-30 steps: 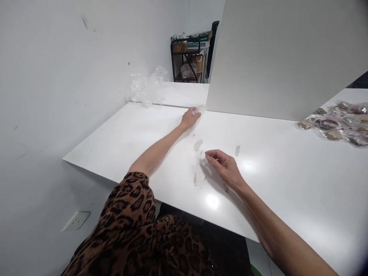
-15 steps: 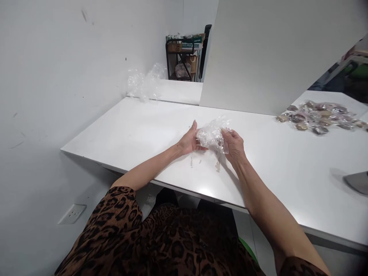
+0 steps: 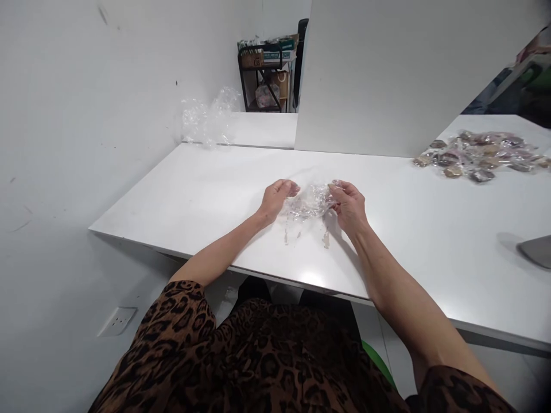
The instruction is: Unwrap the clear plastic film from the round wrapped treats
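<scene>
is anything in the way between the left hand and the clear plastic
Nothing visible is. The left hand is right at the near-left side of the clear plastic, though its grip is unclear; the right hand pinches the opposite side.

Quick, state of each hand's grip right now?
Left hand: at the left edge of the crumpled clear plastic film; whether its grip is closed cannot be told.
Right hand: closed, pinching the film's right side.

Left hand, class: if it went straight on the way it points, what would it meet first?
The left hand would probably meet the crumpled clear plastic first, with the right hand beyond; depth is unclear, and they may already touch.
</scene>
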Tool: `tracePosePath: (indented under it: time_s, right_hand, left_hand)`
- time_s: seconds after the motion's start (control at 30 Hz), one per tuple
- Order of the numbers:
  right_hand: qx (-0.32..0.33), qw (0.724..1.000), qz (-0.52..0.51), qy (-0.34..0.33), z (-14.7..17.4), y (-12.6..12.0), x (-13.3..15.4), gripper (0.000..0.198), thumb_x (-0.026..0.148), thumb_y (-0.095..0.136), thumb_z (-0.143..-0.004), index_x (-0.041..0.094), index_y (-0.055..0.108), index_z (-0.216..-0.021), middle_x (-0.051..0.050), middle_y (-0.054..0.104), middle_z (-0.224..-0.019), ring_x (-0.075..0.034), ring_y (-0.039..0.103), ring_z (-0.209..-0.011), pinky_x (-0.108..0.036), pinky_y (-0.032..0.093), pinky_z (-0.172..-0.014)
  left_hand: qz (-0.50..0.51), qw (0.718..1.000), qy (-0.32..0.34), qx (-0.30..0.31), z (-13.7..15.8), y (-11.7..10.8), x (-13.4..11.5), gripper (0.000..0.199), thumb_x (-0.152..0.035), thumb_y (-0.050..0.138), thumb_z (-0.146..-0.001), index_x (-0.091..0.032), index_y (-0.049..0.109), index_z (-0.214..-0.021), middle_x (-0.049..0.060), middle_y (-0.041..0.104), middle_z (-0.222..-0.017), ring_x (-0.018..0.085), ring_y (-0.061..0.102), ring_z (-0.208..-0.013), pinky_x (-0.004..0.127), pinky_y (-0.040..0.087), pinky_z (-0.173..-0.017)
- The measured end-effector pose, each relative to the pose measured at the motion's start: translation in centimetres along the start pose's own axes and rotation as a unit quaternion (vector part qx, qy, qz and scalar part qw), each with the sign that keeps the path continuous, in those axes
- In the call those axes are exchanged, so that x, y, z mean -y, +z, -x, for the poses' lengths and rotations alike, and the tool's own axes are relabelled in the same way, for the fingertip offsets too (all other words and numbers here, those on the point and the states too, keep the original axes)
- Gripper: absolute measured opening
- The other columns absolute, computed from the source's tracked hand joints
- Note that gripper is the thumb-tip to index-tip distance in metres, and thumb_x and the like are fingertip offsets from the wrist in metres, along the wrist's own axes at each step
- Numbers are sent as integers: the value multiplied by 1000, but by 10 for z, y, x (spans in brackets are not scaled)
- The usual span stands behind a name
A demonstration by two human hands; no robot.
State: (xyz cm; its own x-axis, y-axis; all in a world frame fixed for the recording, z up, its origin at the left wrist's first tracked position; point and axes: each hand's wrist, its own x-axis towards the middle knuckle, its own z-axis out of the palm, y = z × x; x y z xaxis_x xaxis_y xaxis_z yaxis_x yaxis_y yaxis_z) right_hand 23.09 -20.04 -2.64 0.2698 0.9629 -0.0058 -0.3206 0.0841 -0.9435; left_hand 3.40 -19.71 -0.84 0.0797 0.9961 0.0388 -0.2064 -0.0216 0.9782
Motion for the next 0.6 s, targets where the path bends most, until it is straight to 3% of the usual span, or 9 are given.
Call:
tracePosePath:
  time_s: [0.13, 0.3, 0.47, 0.6]
  right_hand:
    - [-8, 1000, 10, -3, -3, 1, -1, 37, 37, 88, -52, 21, 62, -72, 4, 57, -65, -9, 52, -53, -24, 40, -47]
    - [25, 999, -20, -22, -2, -1, 11, 36, 33, 87, -56, 21, 57, -72, 0, 66, -71, -10, 56, -54, -24, 40, -49]
    - [60, 993, -92, -35, -3, -4, 38, 40, 43, 84, -69, 24, 49, -78, 1, 68, -76, -11, 53, -54, -26, 43, -50]
    - [102, 985, -104, -91, -7, 0, 74, 37, 48, 73, -84, 26, 45, -80, 1, 66, -85, -13, 55, -61, -30, 49, -58]
  left_hand:
    - [92, 992, -47, -69, -1, -4, -20, 29, -45, 61, -100, -19, 54, -88, 2, 73, -83, 14, 73, -72, 24, 51, -69]
    - [103, 991, -1, -84, -2, -6, -31, 30, -45, 62, -100, -20, 52, -89, -1, 70, -78, 9, 67, -58, 19, 41, -53]
    - [28, 998, 27, -41, -3, -2, -38, 29, -44, 66, -98, -18, 60, -87, -2, 64, -69, 5, 54, -47, 18, 36, -47]
    - [-16, 998, 55, 9, 1, 6, -56, 31, -48, 73, -93, -18, 65, -89, -4, 58, -64, 5, 50, -50, 18, 36, -49]
